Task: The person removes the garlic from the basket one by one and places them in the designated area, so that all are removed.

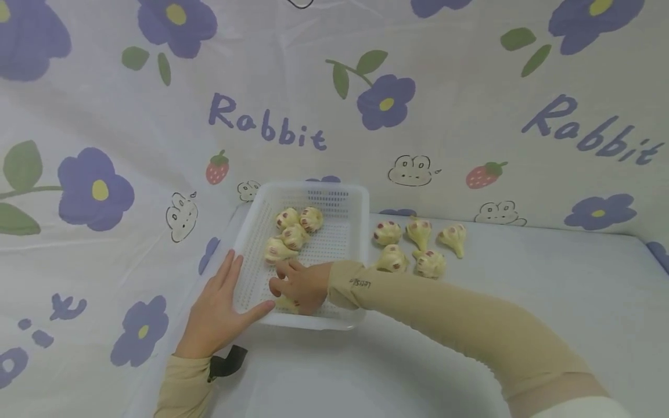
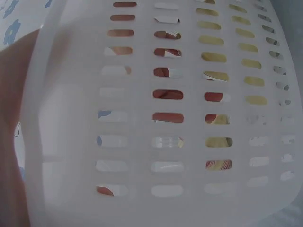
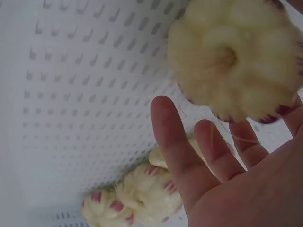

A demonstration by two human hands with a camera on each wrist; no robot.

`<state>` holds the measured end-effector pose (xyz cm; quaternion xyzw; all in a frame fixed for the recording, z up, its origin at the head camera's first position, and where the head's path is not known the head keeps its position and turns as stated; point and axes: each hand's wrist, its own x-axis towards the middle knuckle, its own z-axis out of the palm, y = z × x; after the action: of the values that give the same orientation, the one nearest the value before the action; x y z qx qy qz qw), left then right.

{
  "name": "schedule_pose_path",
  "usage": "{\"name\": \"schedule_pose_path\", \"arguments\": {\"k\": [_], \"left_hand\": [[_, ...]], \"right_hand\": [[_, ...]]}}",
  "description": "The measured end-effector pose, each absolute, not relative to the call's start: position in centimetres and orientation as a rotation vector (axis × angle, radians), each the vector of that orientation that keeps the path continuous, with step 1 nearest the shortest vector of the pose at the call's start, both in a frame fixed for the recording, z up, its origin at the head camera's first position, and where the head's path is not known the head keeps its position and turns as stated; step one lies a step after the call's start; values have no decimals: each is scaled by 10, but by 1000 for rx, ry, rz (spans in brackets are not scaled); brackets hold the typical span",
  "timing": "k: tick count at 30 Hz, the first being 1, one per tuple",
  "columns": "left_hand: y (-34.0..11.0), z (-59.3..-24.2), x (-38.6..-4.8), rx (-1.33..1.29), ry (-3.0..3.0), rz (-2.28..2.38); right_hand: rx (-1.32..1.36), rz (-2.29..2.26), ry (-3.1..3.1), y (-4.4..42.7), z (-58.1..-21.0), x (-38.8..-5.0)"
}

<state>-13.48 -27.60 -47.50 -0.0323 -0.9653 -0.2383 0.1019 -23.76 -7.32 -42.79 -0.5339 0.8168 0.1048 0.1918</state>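
A white perforated plastic basket (image 1: 363, 229) stands on the table. Inside it, several garlic bulbs (image 1: 294, 237) with purple-red streaks lie along the left part. My right hand (image 1: 305, 288) is down in the basket's near end, its fingers spread loosely beside another garlic bulb (image 3: 232, 59). In the right wrist view that bulb lies in front of the outer fingers, with no finger curled round it; the thumb is hidden. My left hand (image 1: 214, 316) rests against the basket's near left corner, fingers straight along the left side and thumb at the front rim.
Right of the basket, several more garlic bulbs (image 1: 431, 264) lie on the white table (image 1: 549, 278), one partly hidden by the right sleeve (image 1: 428, 302). A patterned cloth (image 1: 449, 116) hangs behind and to the left. A black device (image 1: 228, 362) is on the left wrist.
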Motion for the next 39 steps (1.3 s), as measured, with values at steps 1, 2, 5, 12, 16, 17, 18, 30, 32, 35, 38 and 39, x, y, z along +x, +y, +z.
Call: {"name": "schedule_pose_path", "arguments": {"k": [1,2,5,12,16,17,18,30,32,35,38,39], "left_hand": [[-276,-475,-135,-97,-2848,-703],[-276,-475,-135,-100,-2844,-702],[-276,-476,-136,-101,-2837,-697],[-277,-478,-137,-105,-2833,-686],[-277,-478,-137,-102,-2835,-683],[-277,-478,-137,-101,-2835,-683],[-278,-479,-137,-101,-2834,-682],[-277,-482,-138,-111,-2818,-683],[-277,-482,-138,-111,-2820,-685],[-277,-482,-138,-110,-2820,-689],[-277,-481,-138,-106,-2822,-691],[-276,-481,-138,-106,-2822,-691]], "right_hand": [[-1497,291,2299,-74,-430,-238],[-1496,287,2302,-74,-433,-238],[-1484,256,2305,-75,-442,-239],[-1477,207,2313,-76,-445,-239],[-1484,213,2314,-76,-447,-239],[-1482,212,2315,-76,-447,-239],[-1479,212,2315,-76,-448,-239],[-1442,221,2326,-73,-447,-239],[-1457,212,2329,-73,-447,-240],[-1485,184,2338,-74,-449,-244],[-1490,146,2358,-73,-450,-248],[-1488,136,2367,-73,-450,-249]]}}
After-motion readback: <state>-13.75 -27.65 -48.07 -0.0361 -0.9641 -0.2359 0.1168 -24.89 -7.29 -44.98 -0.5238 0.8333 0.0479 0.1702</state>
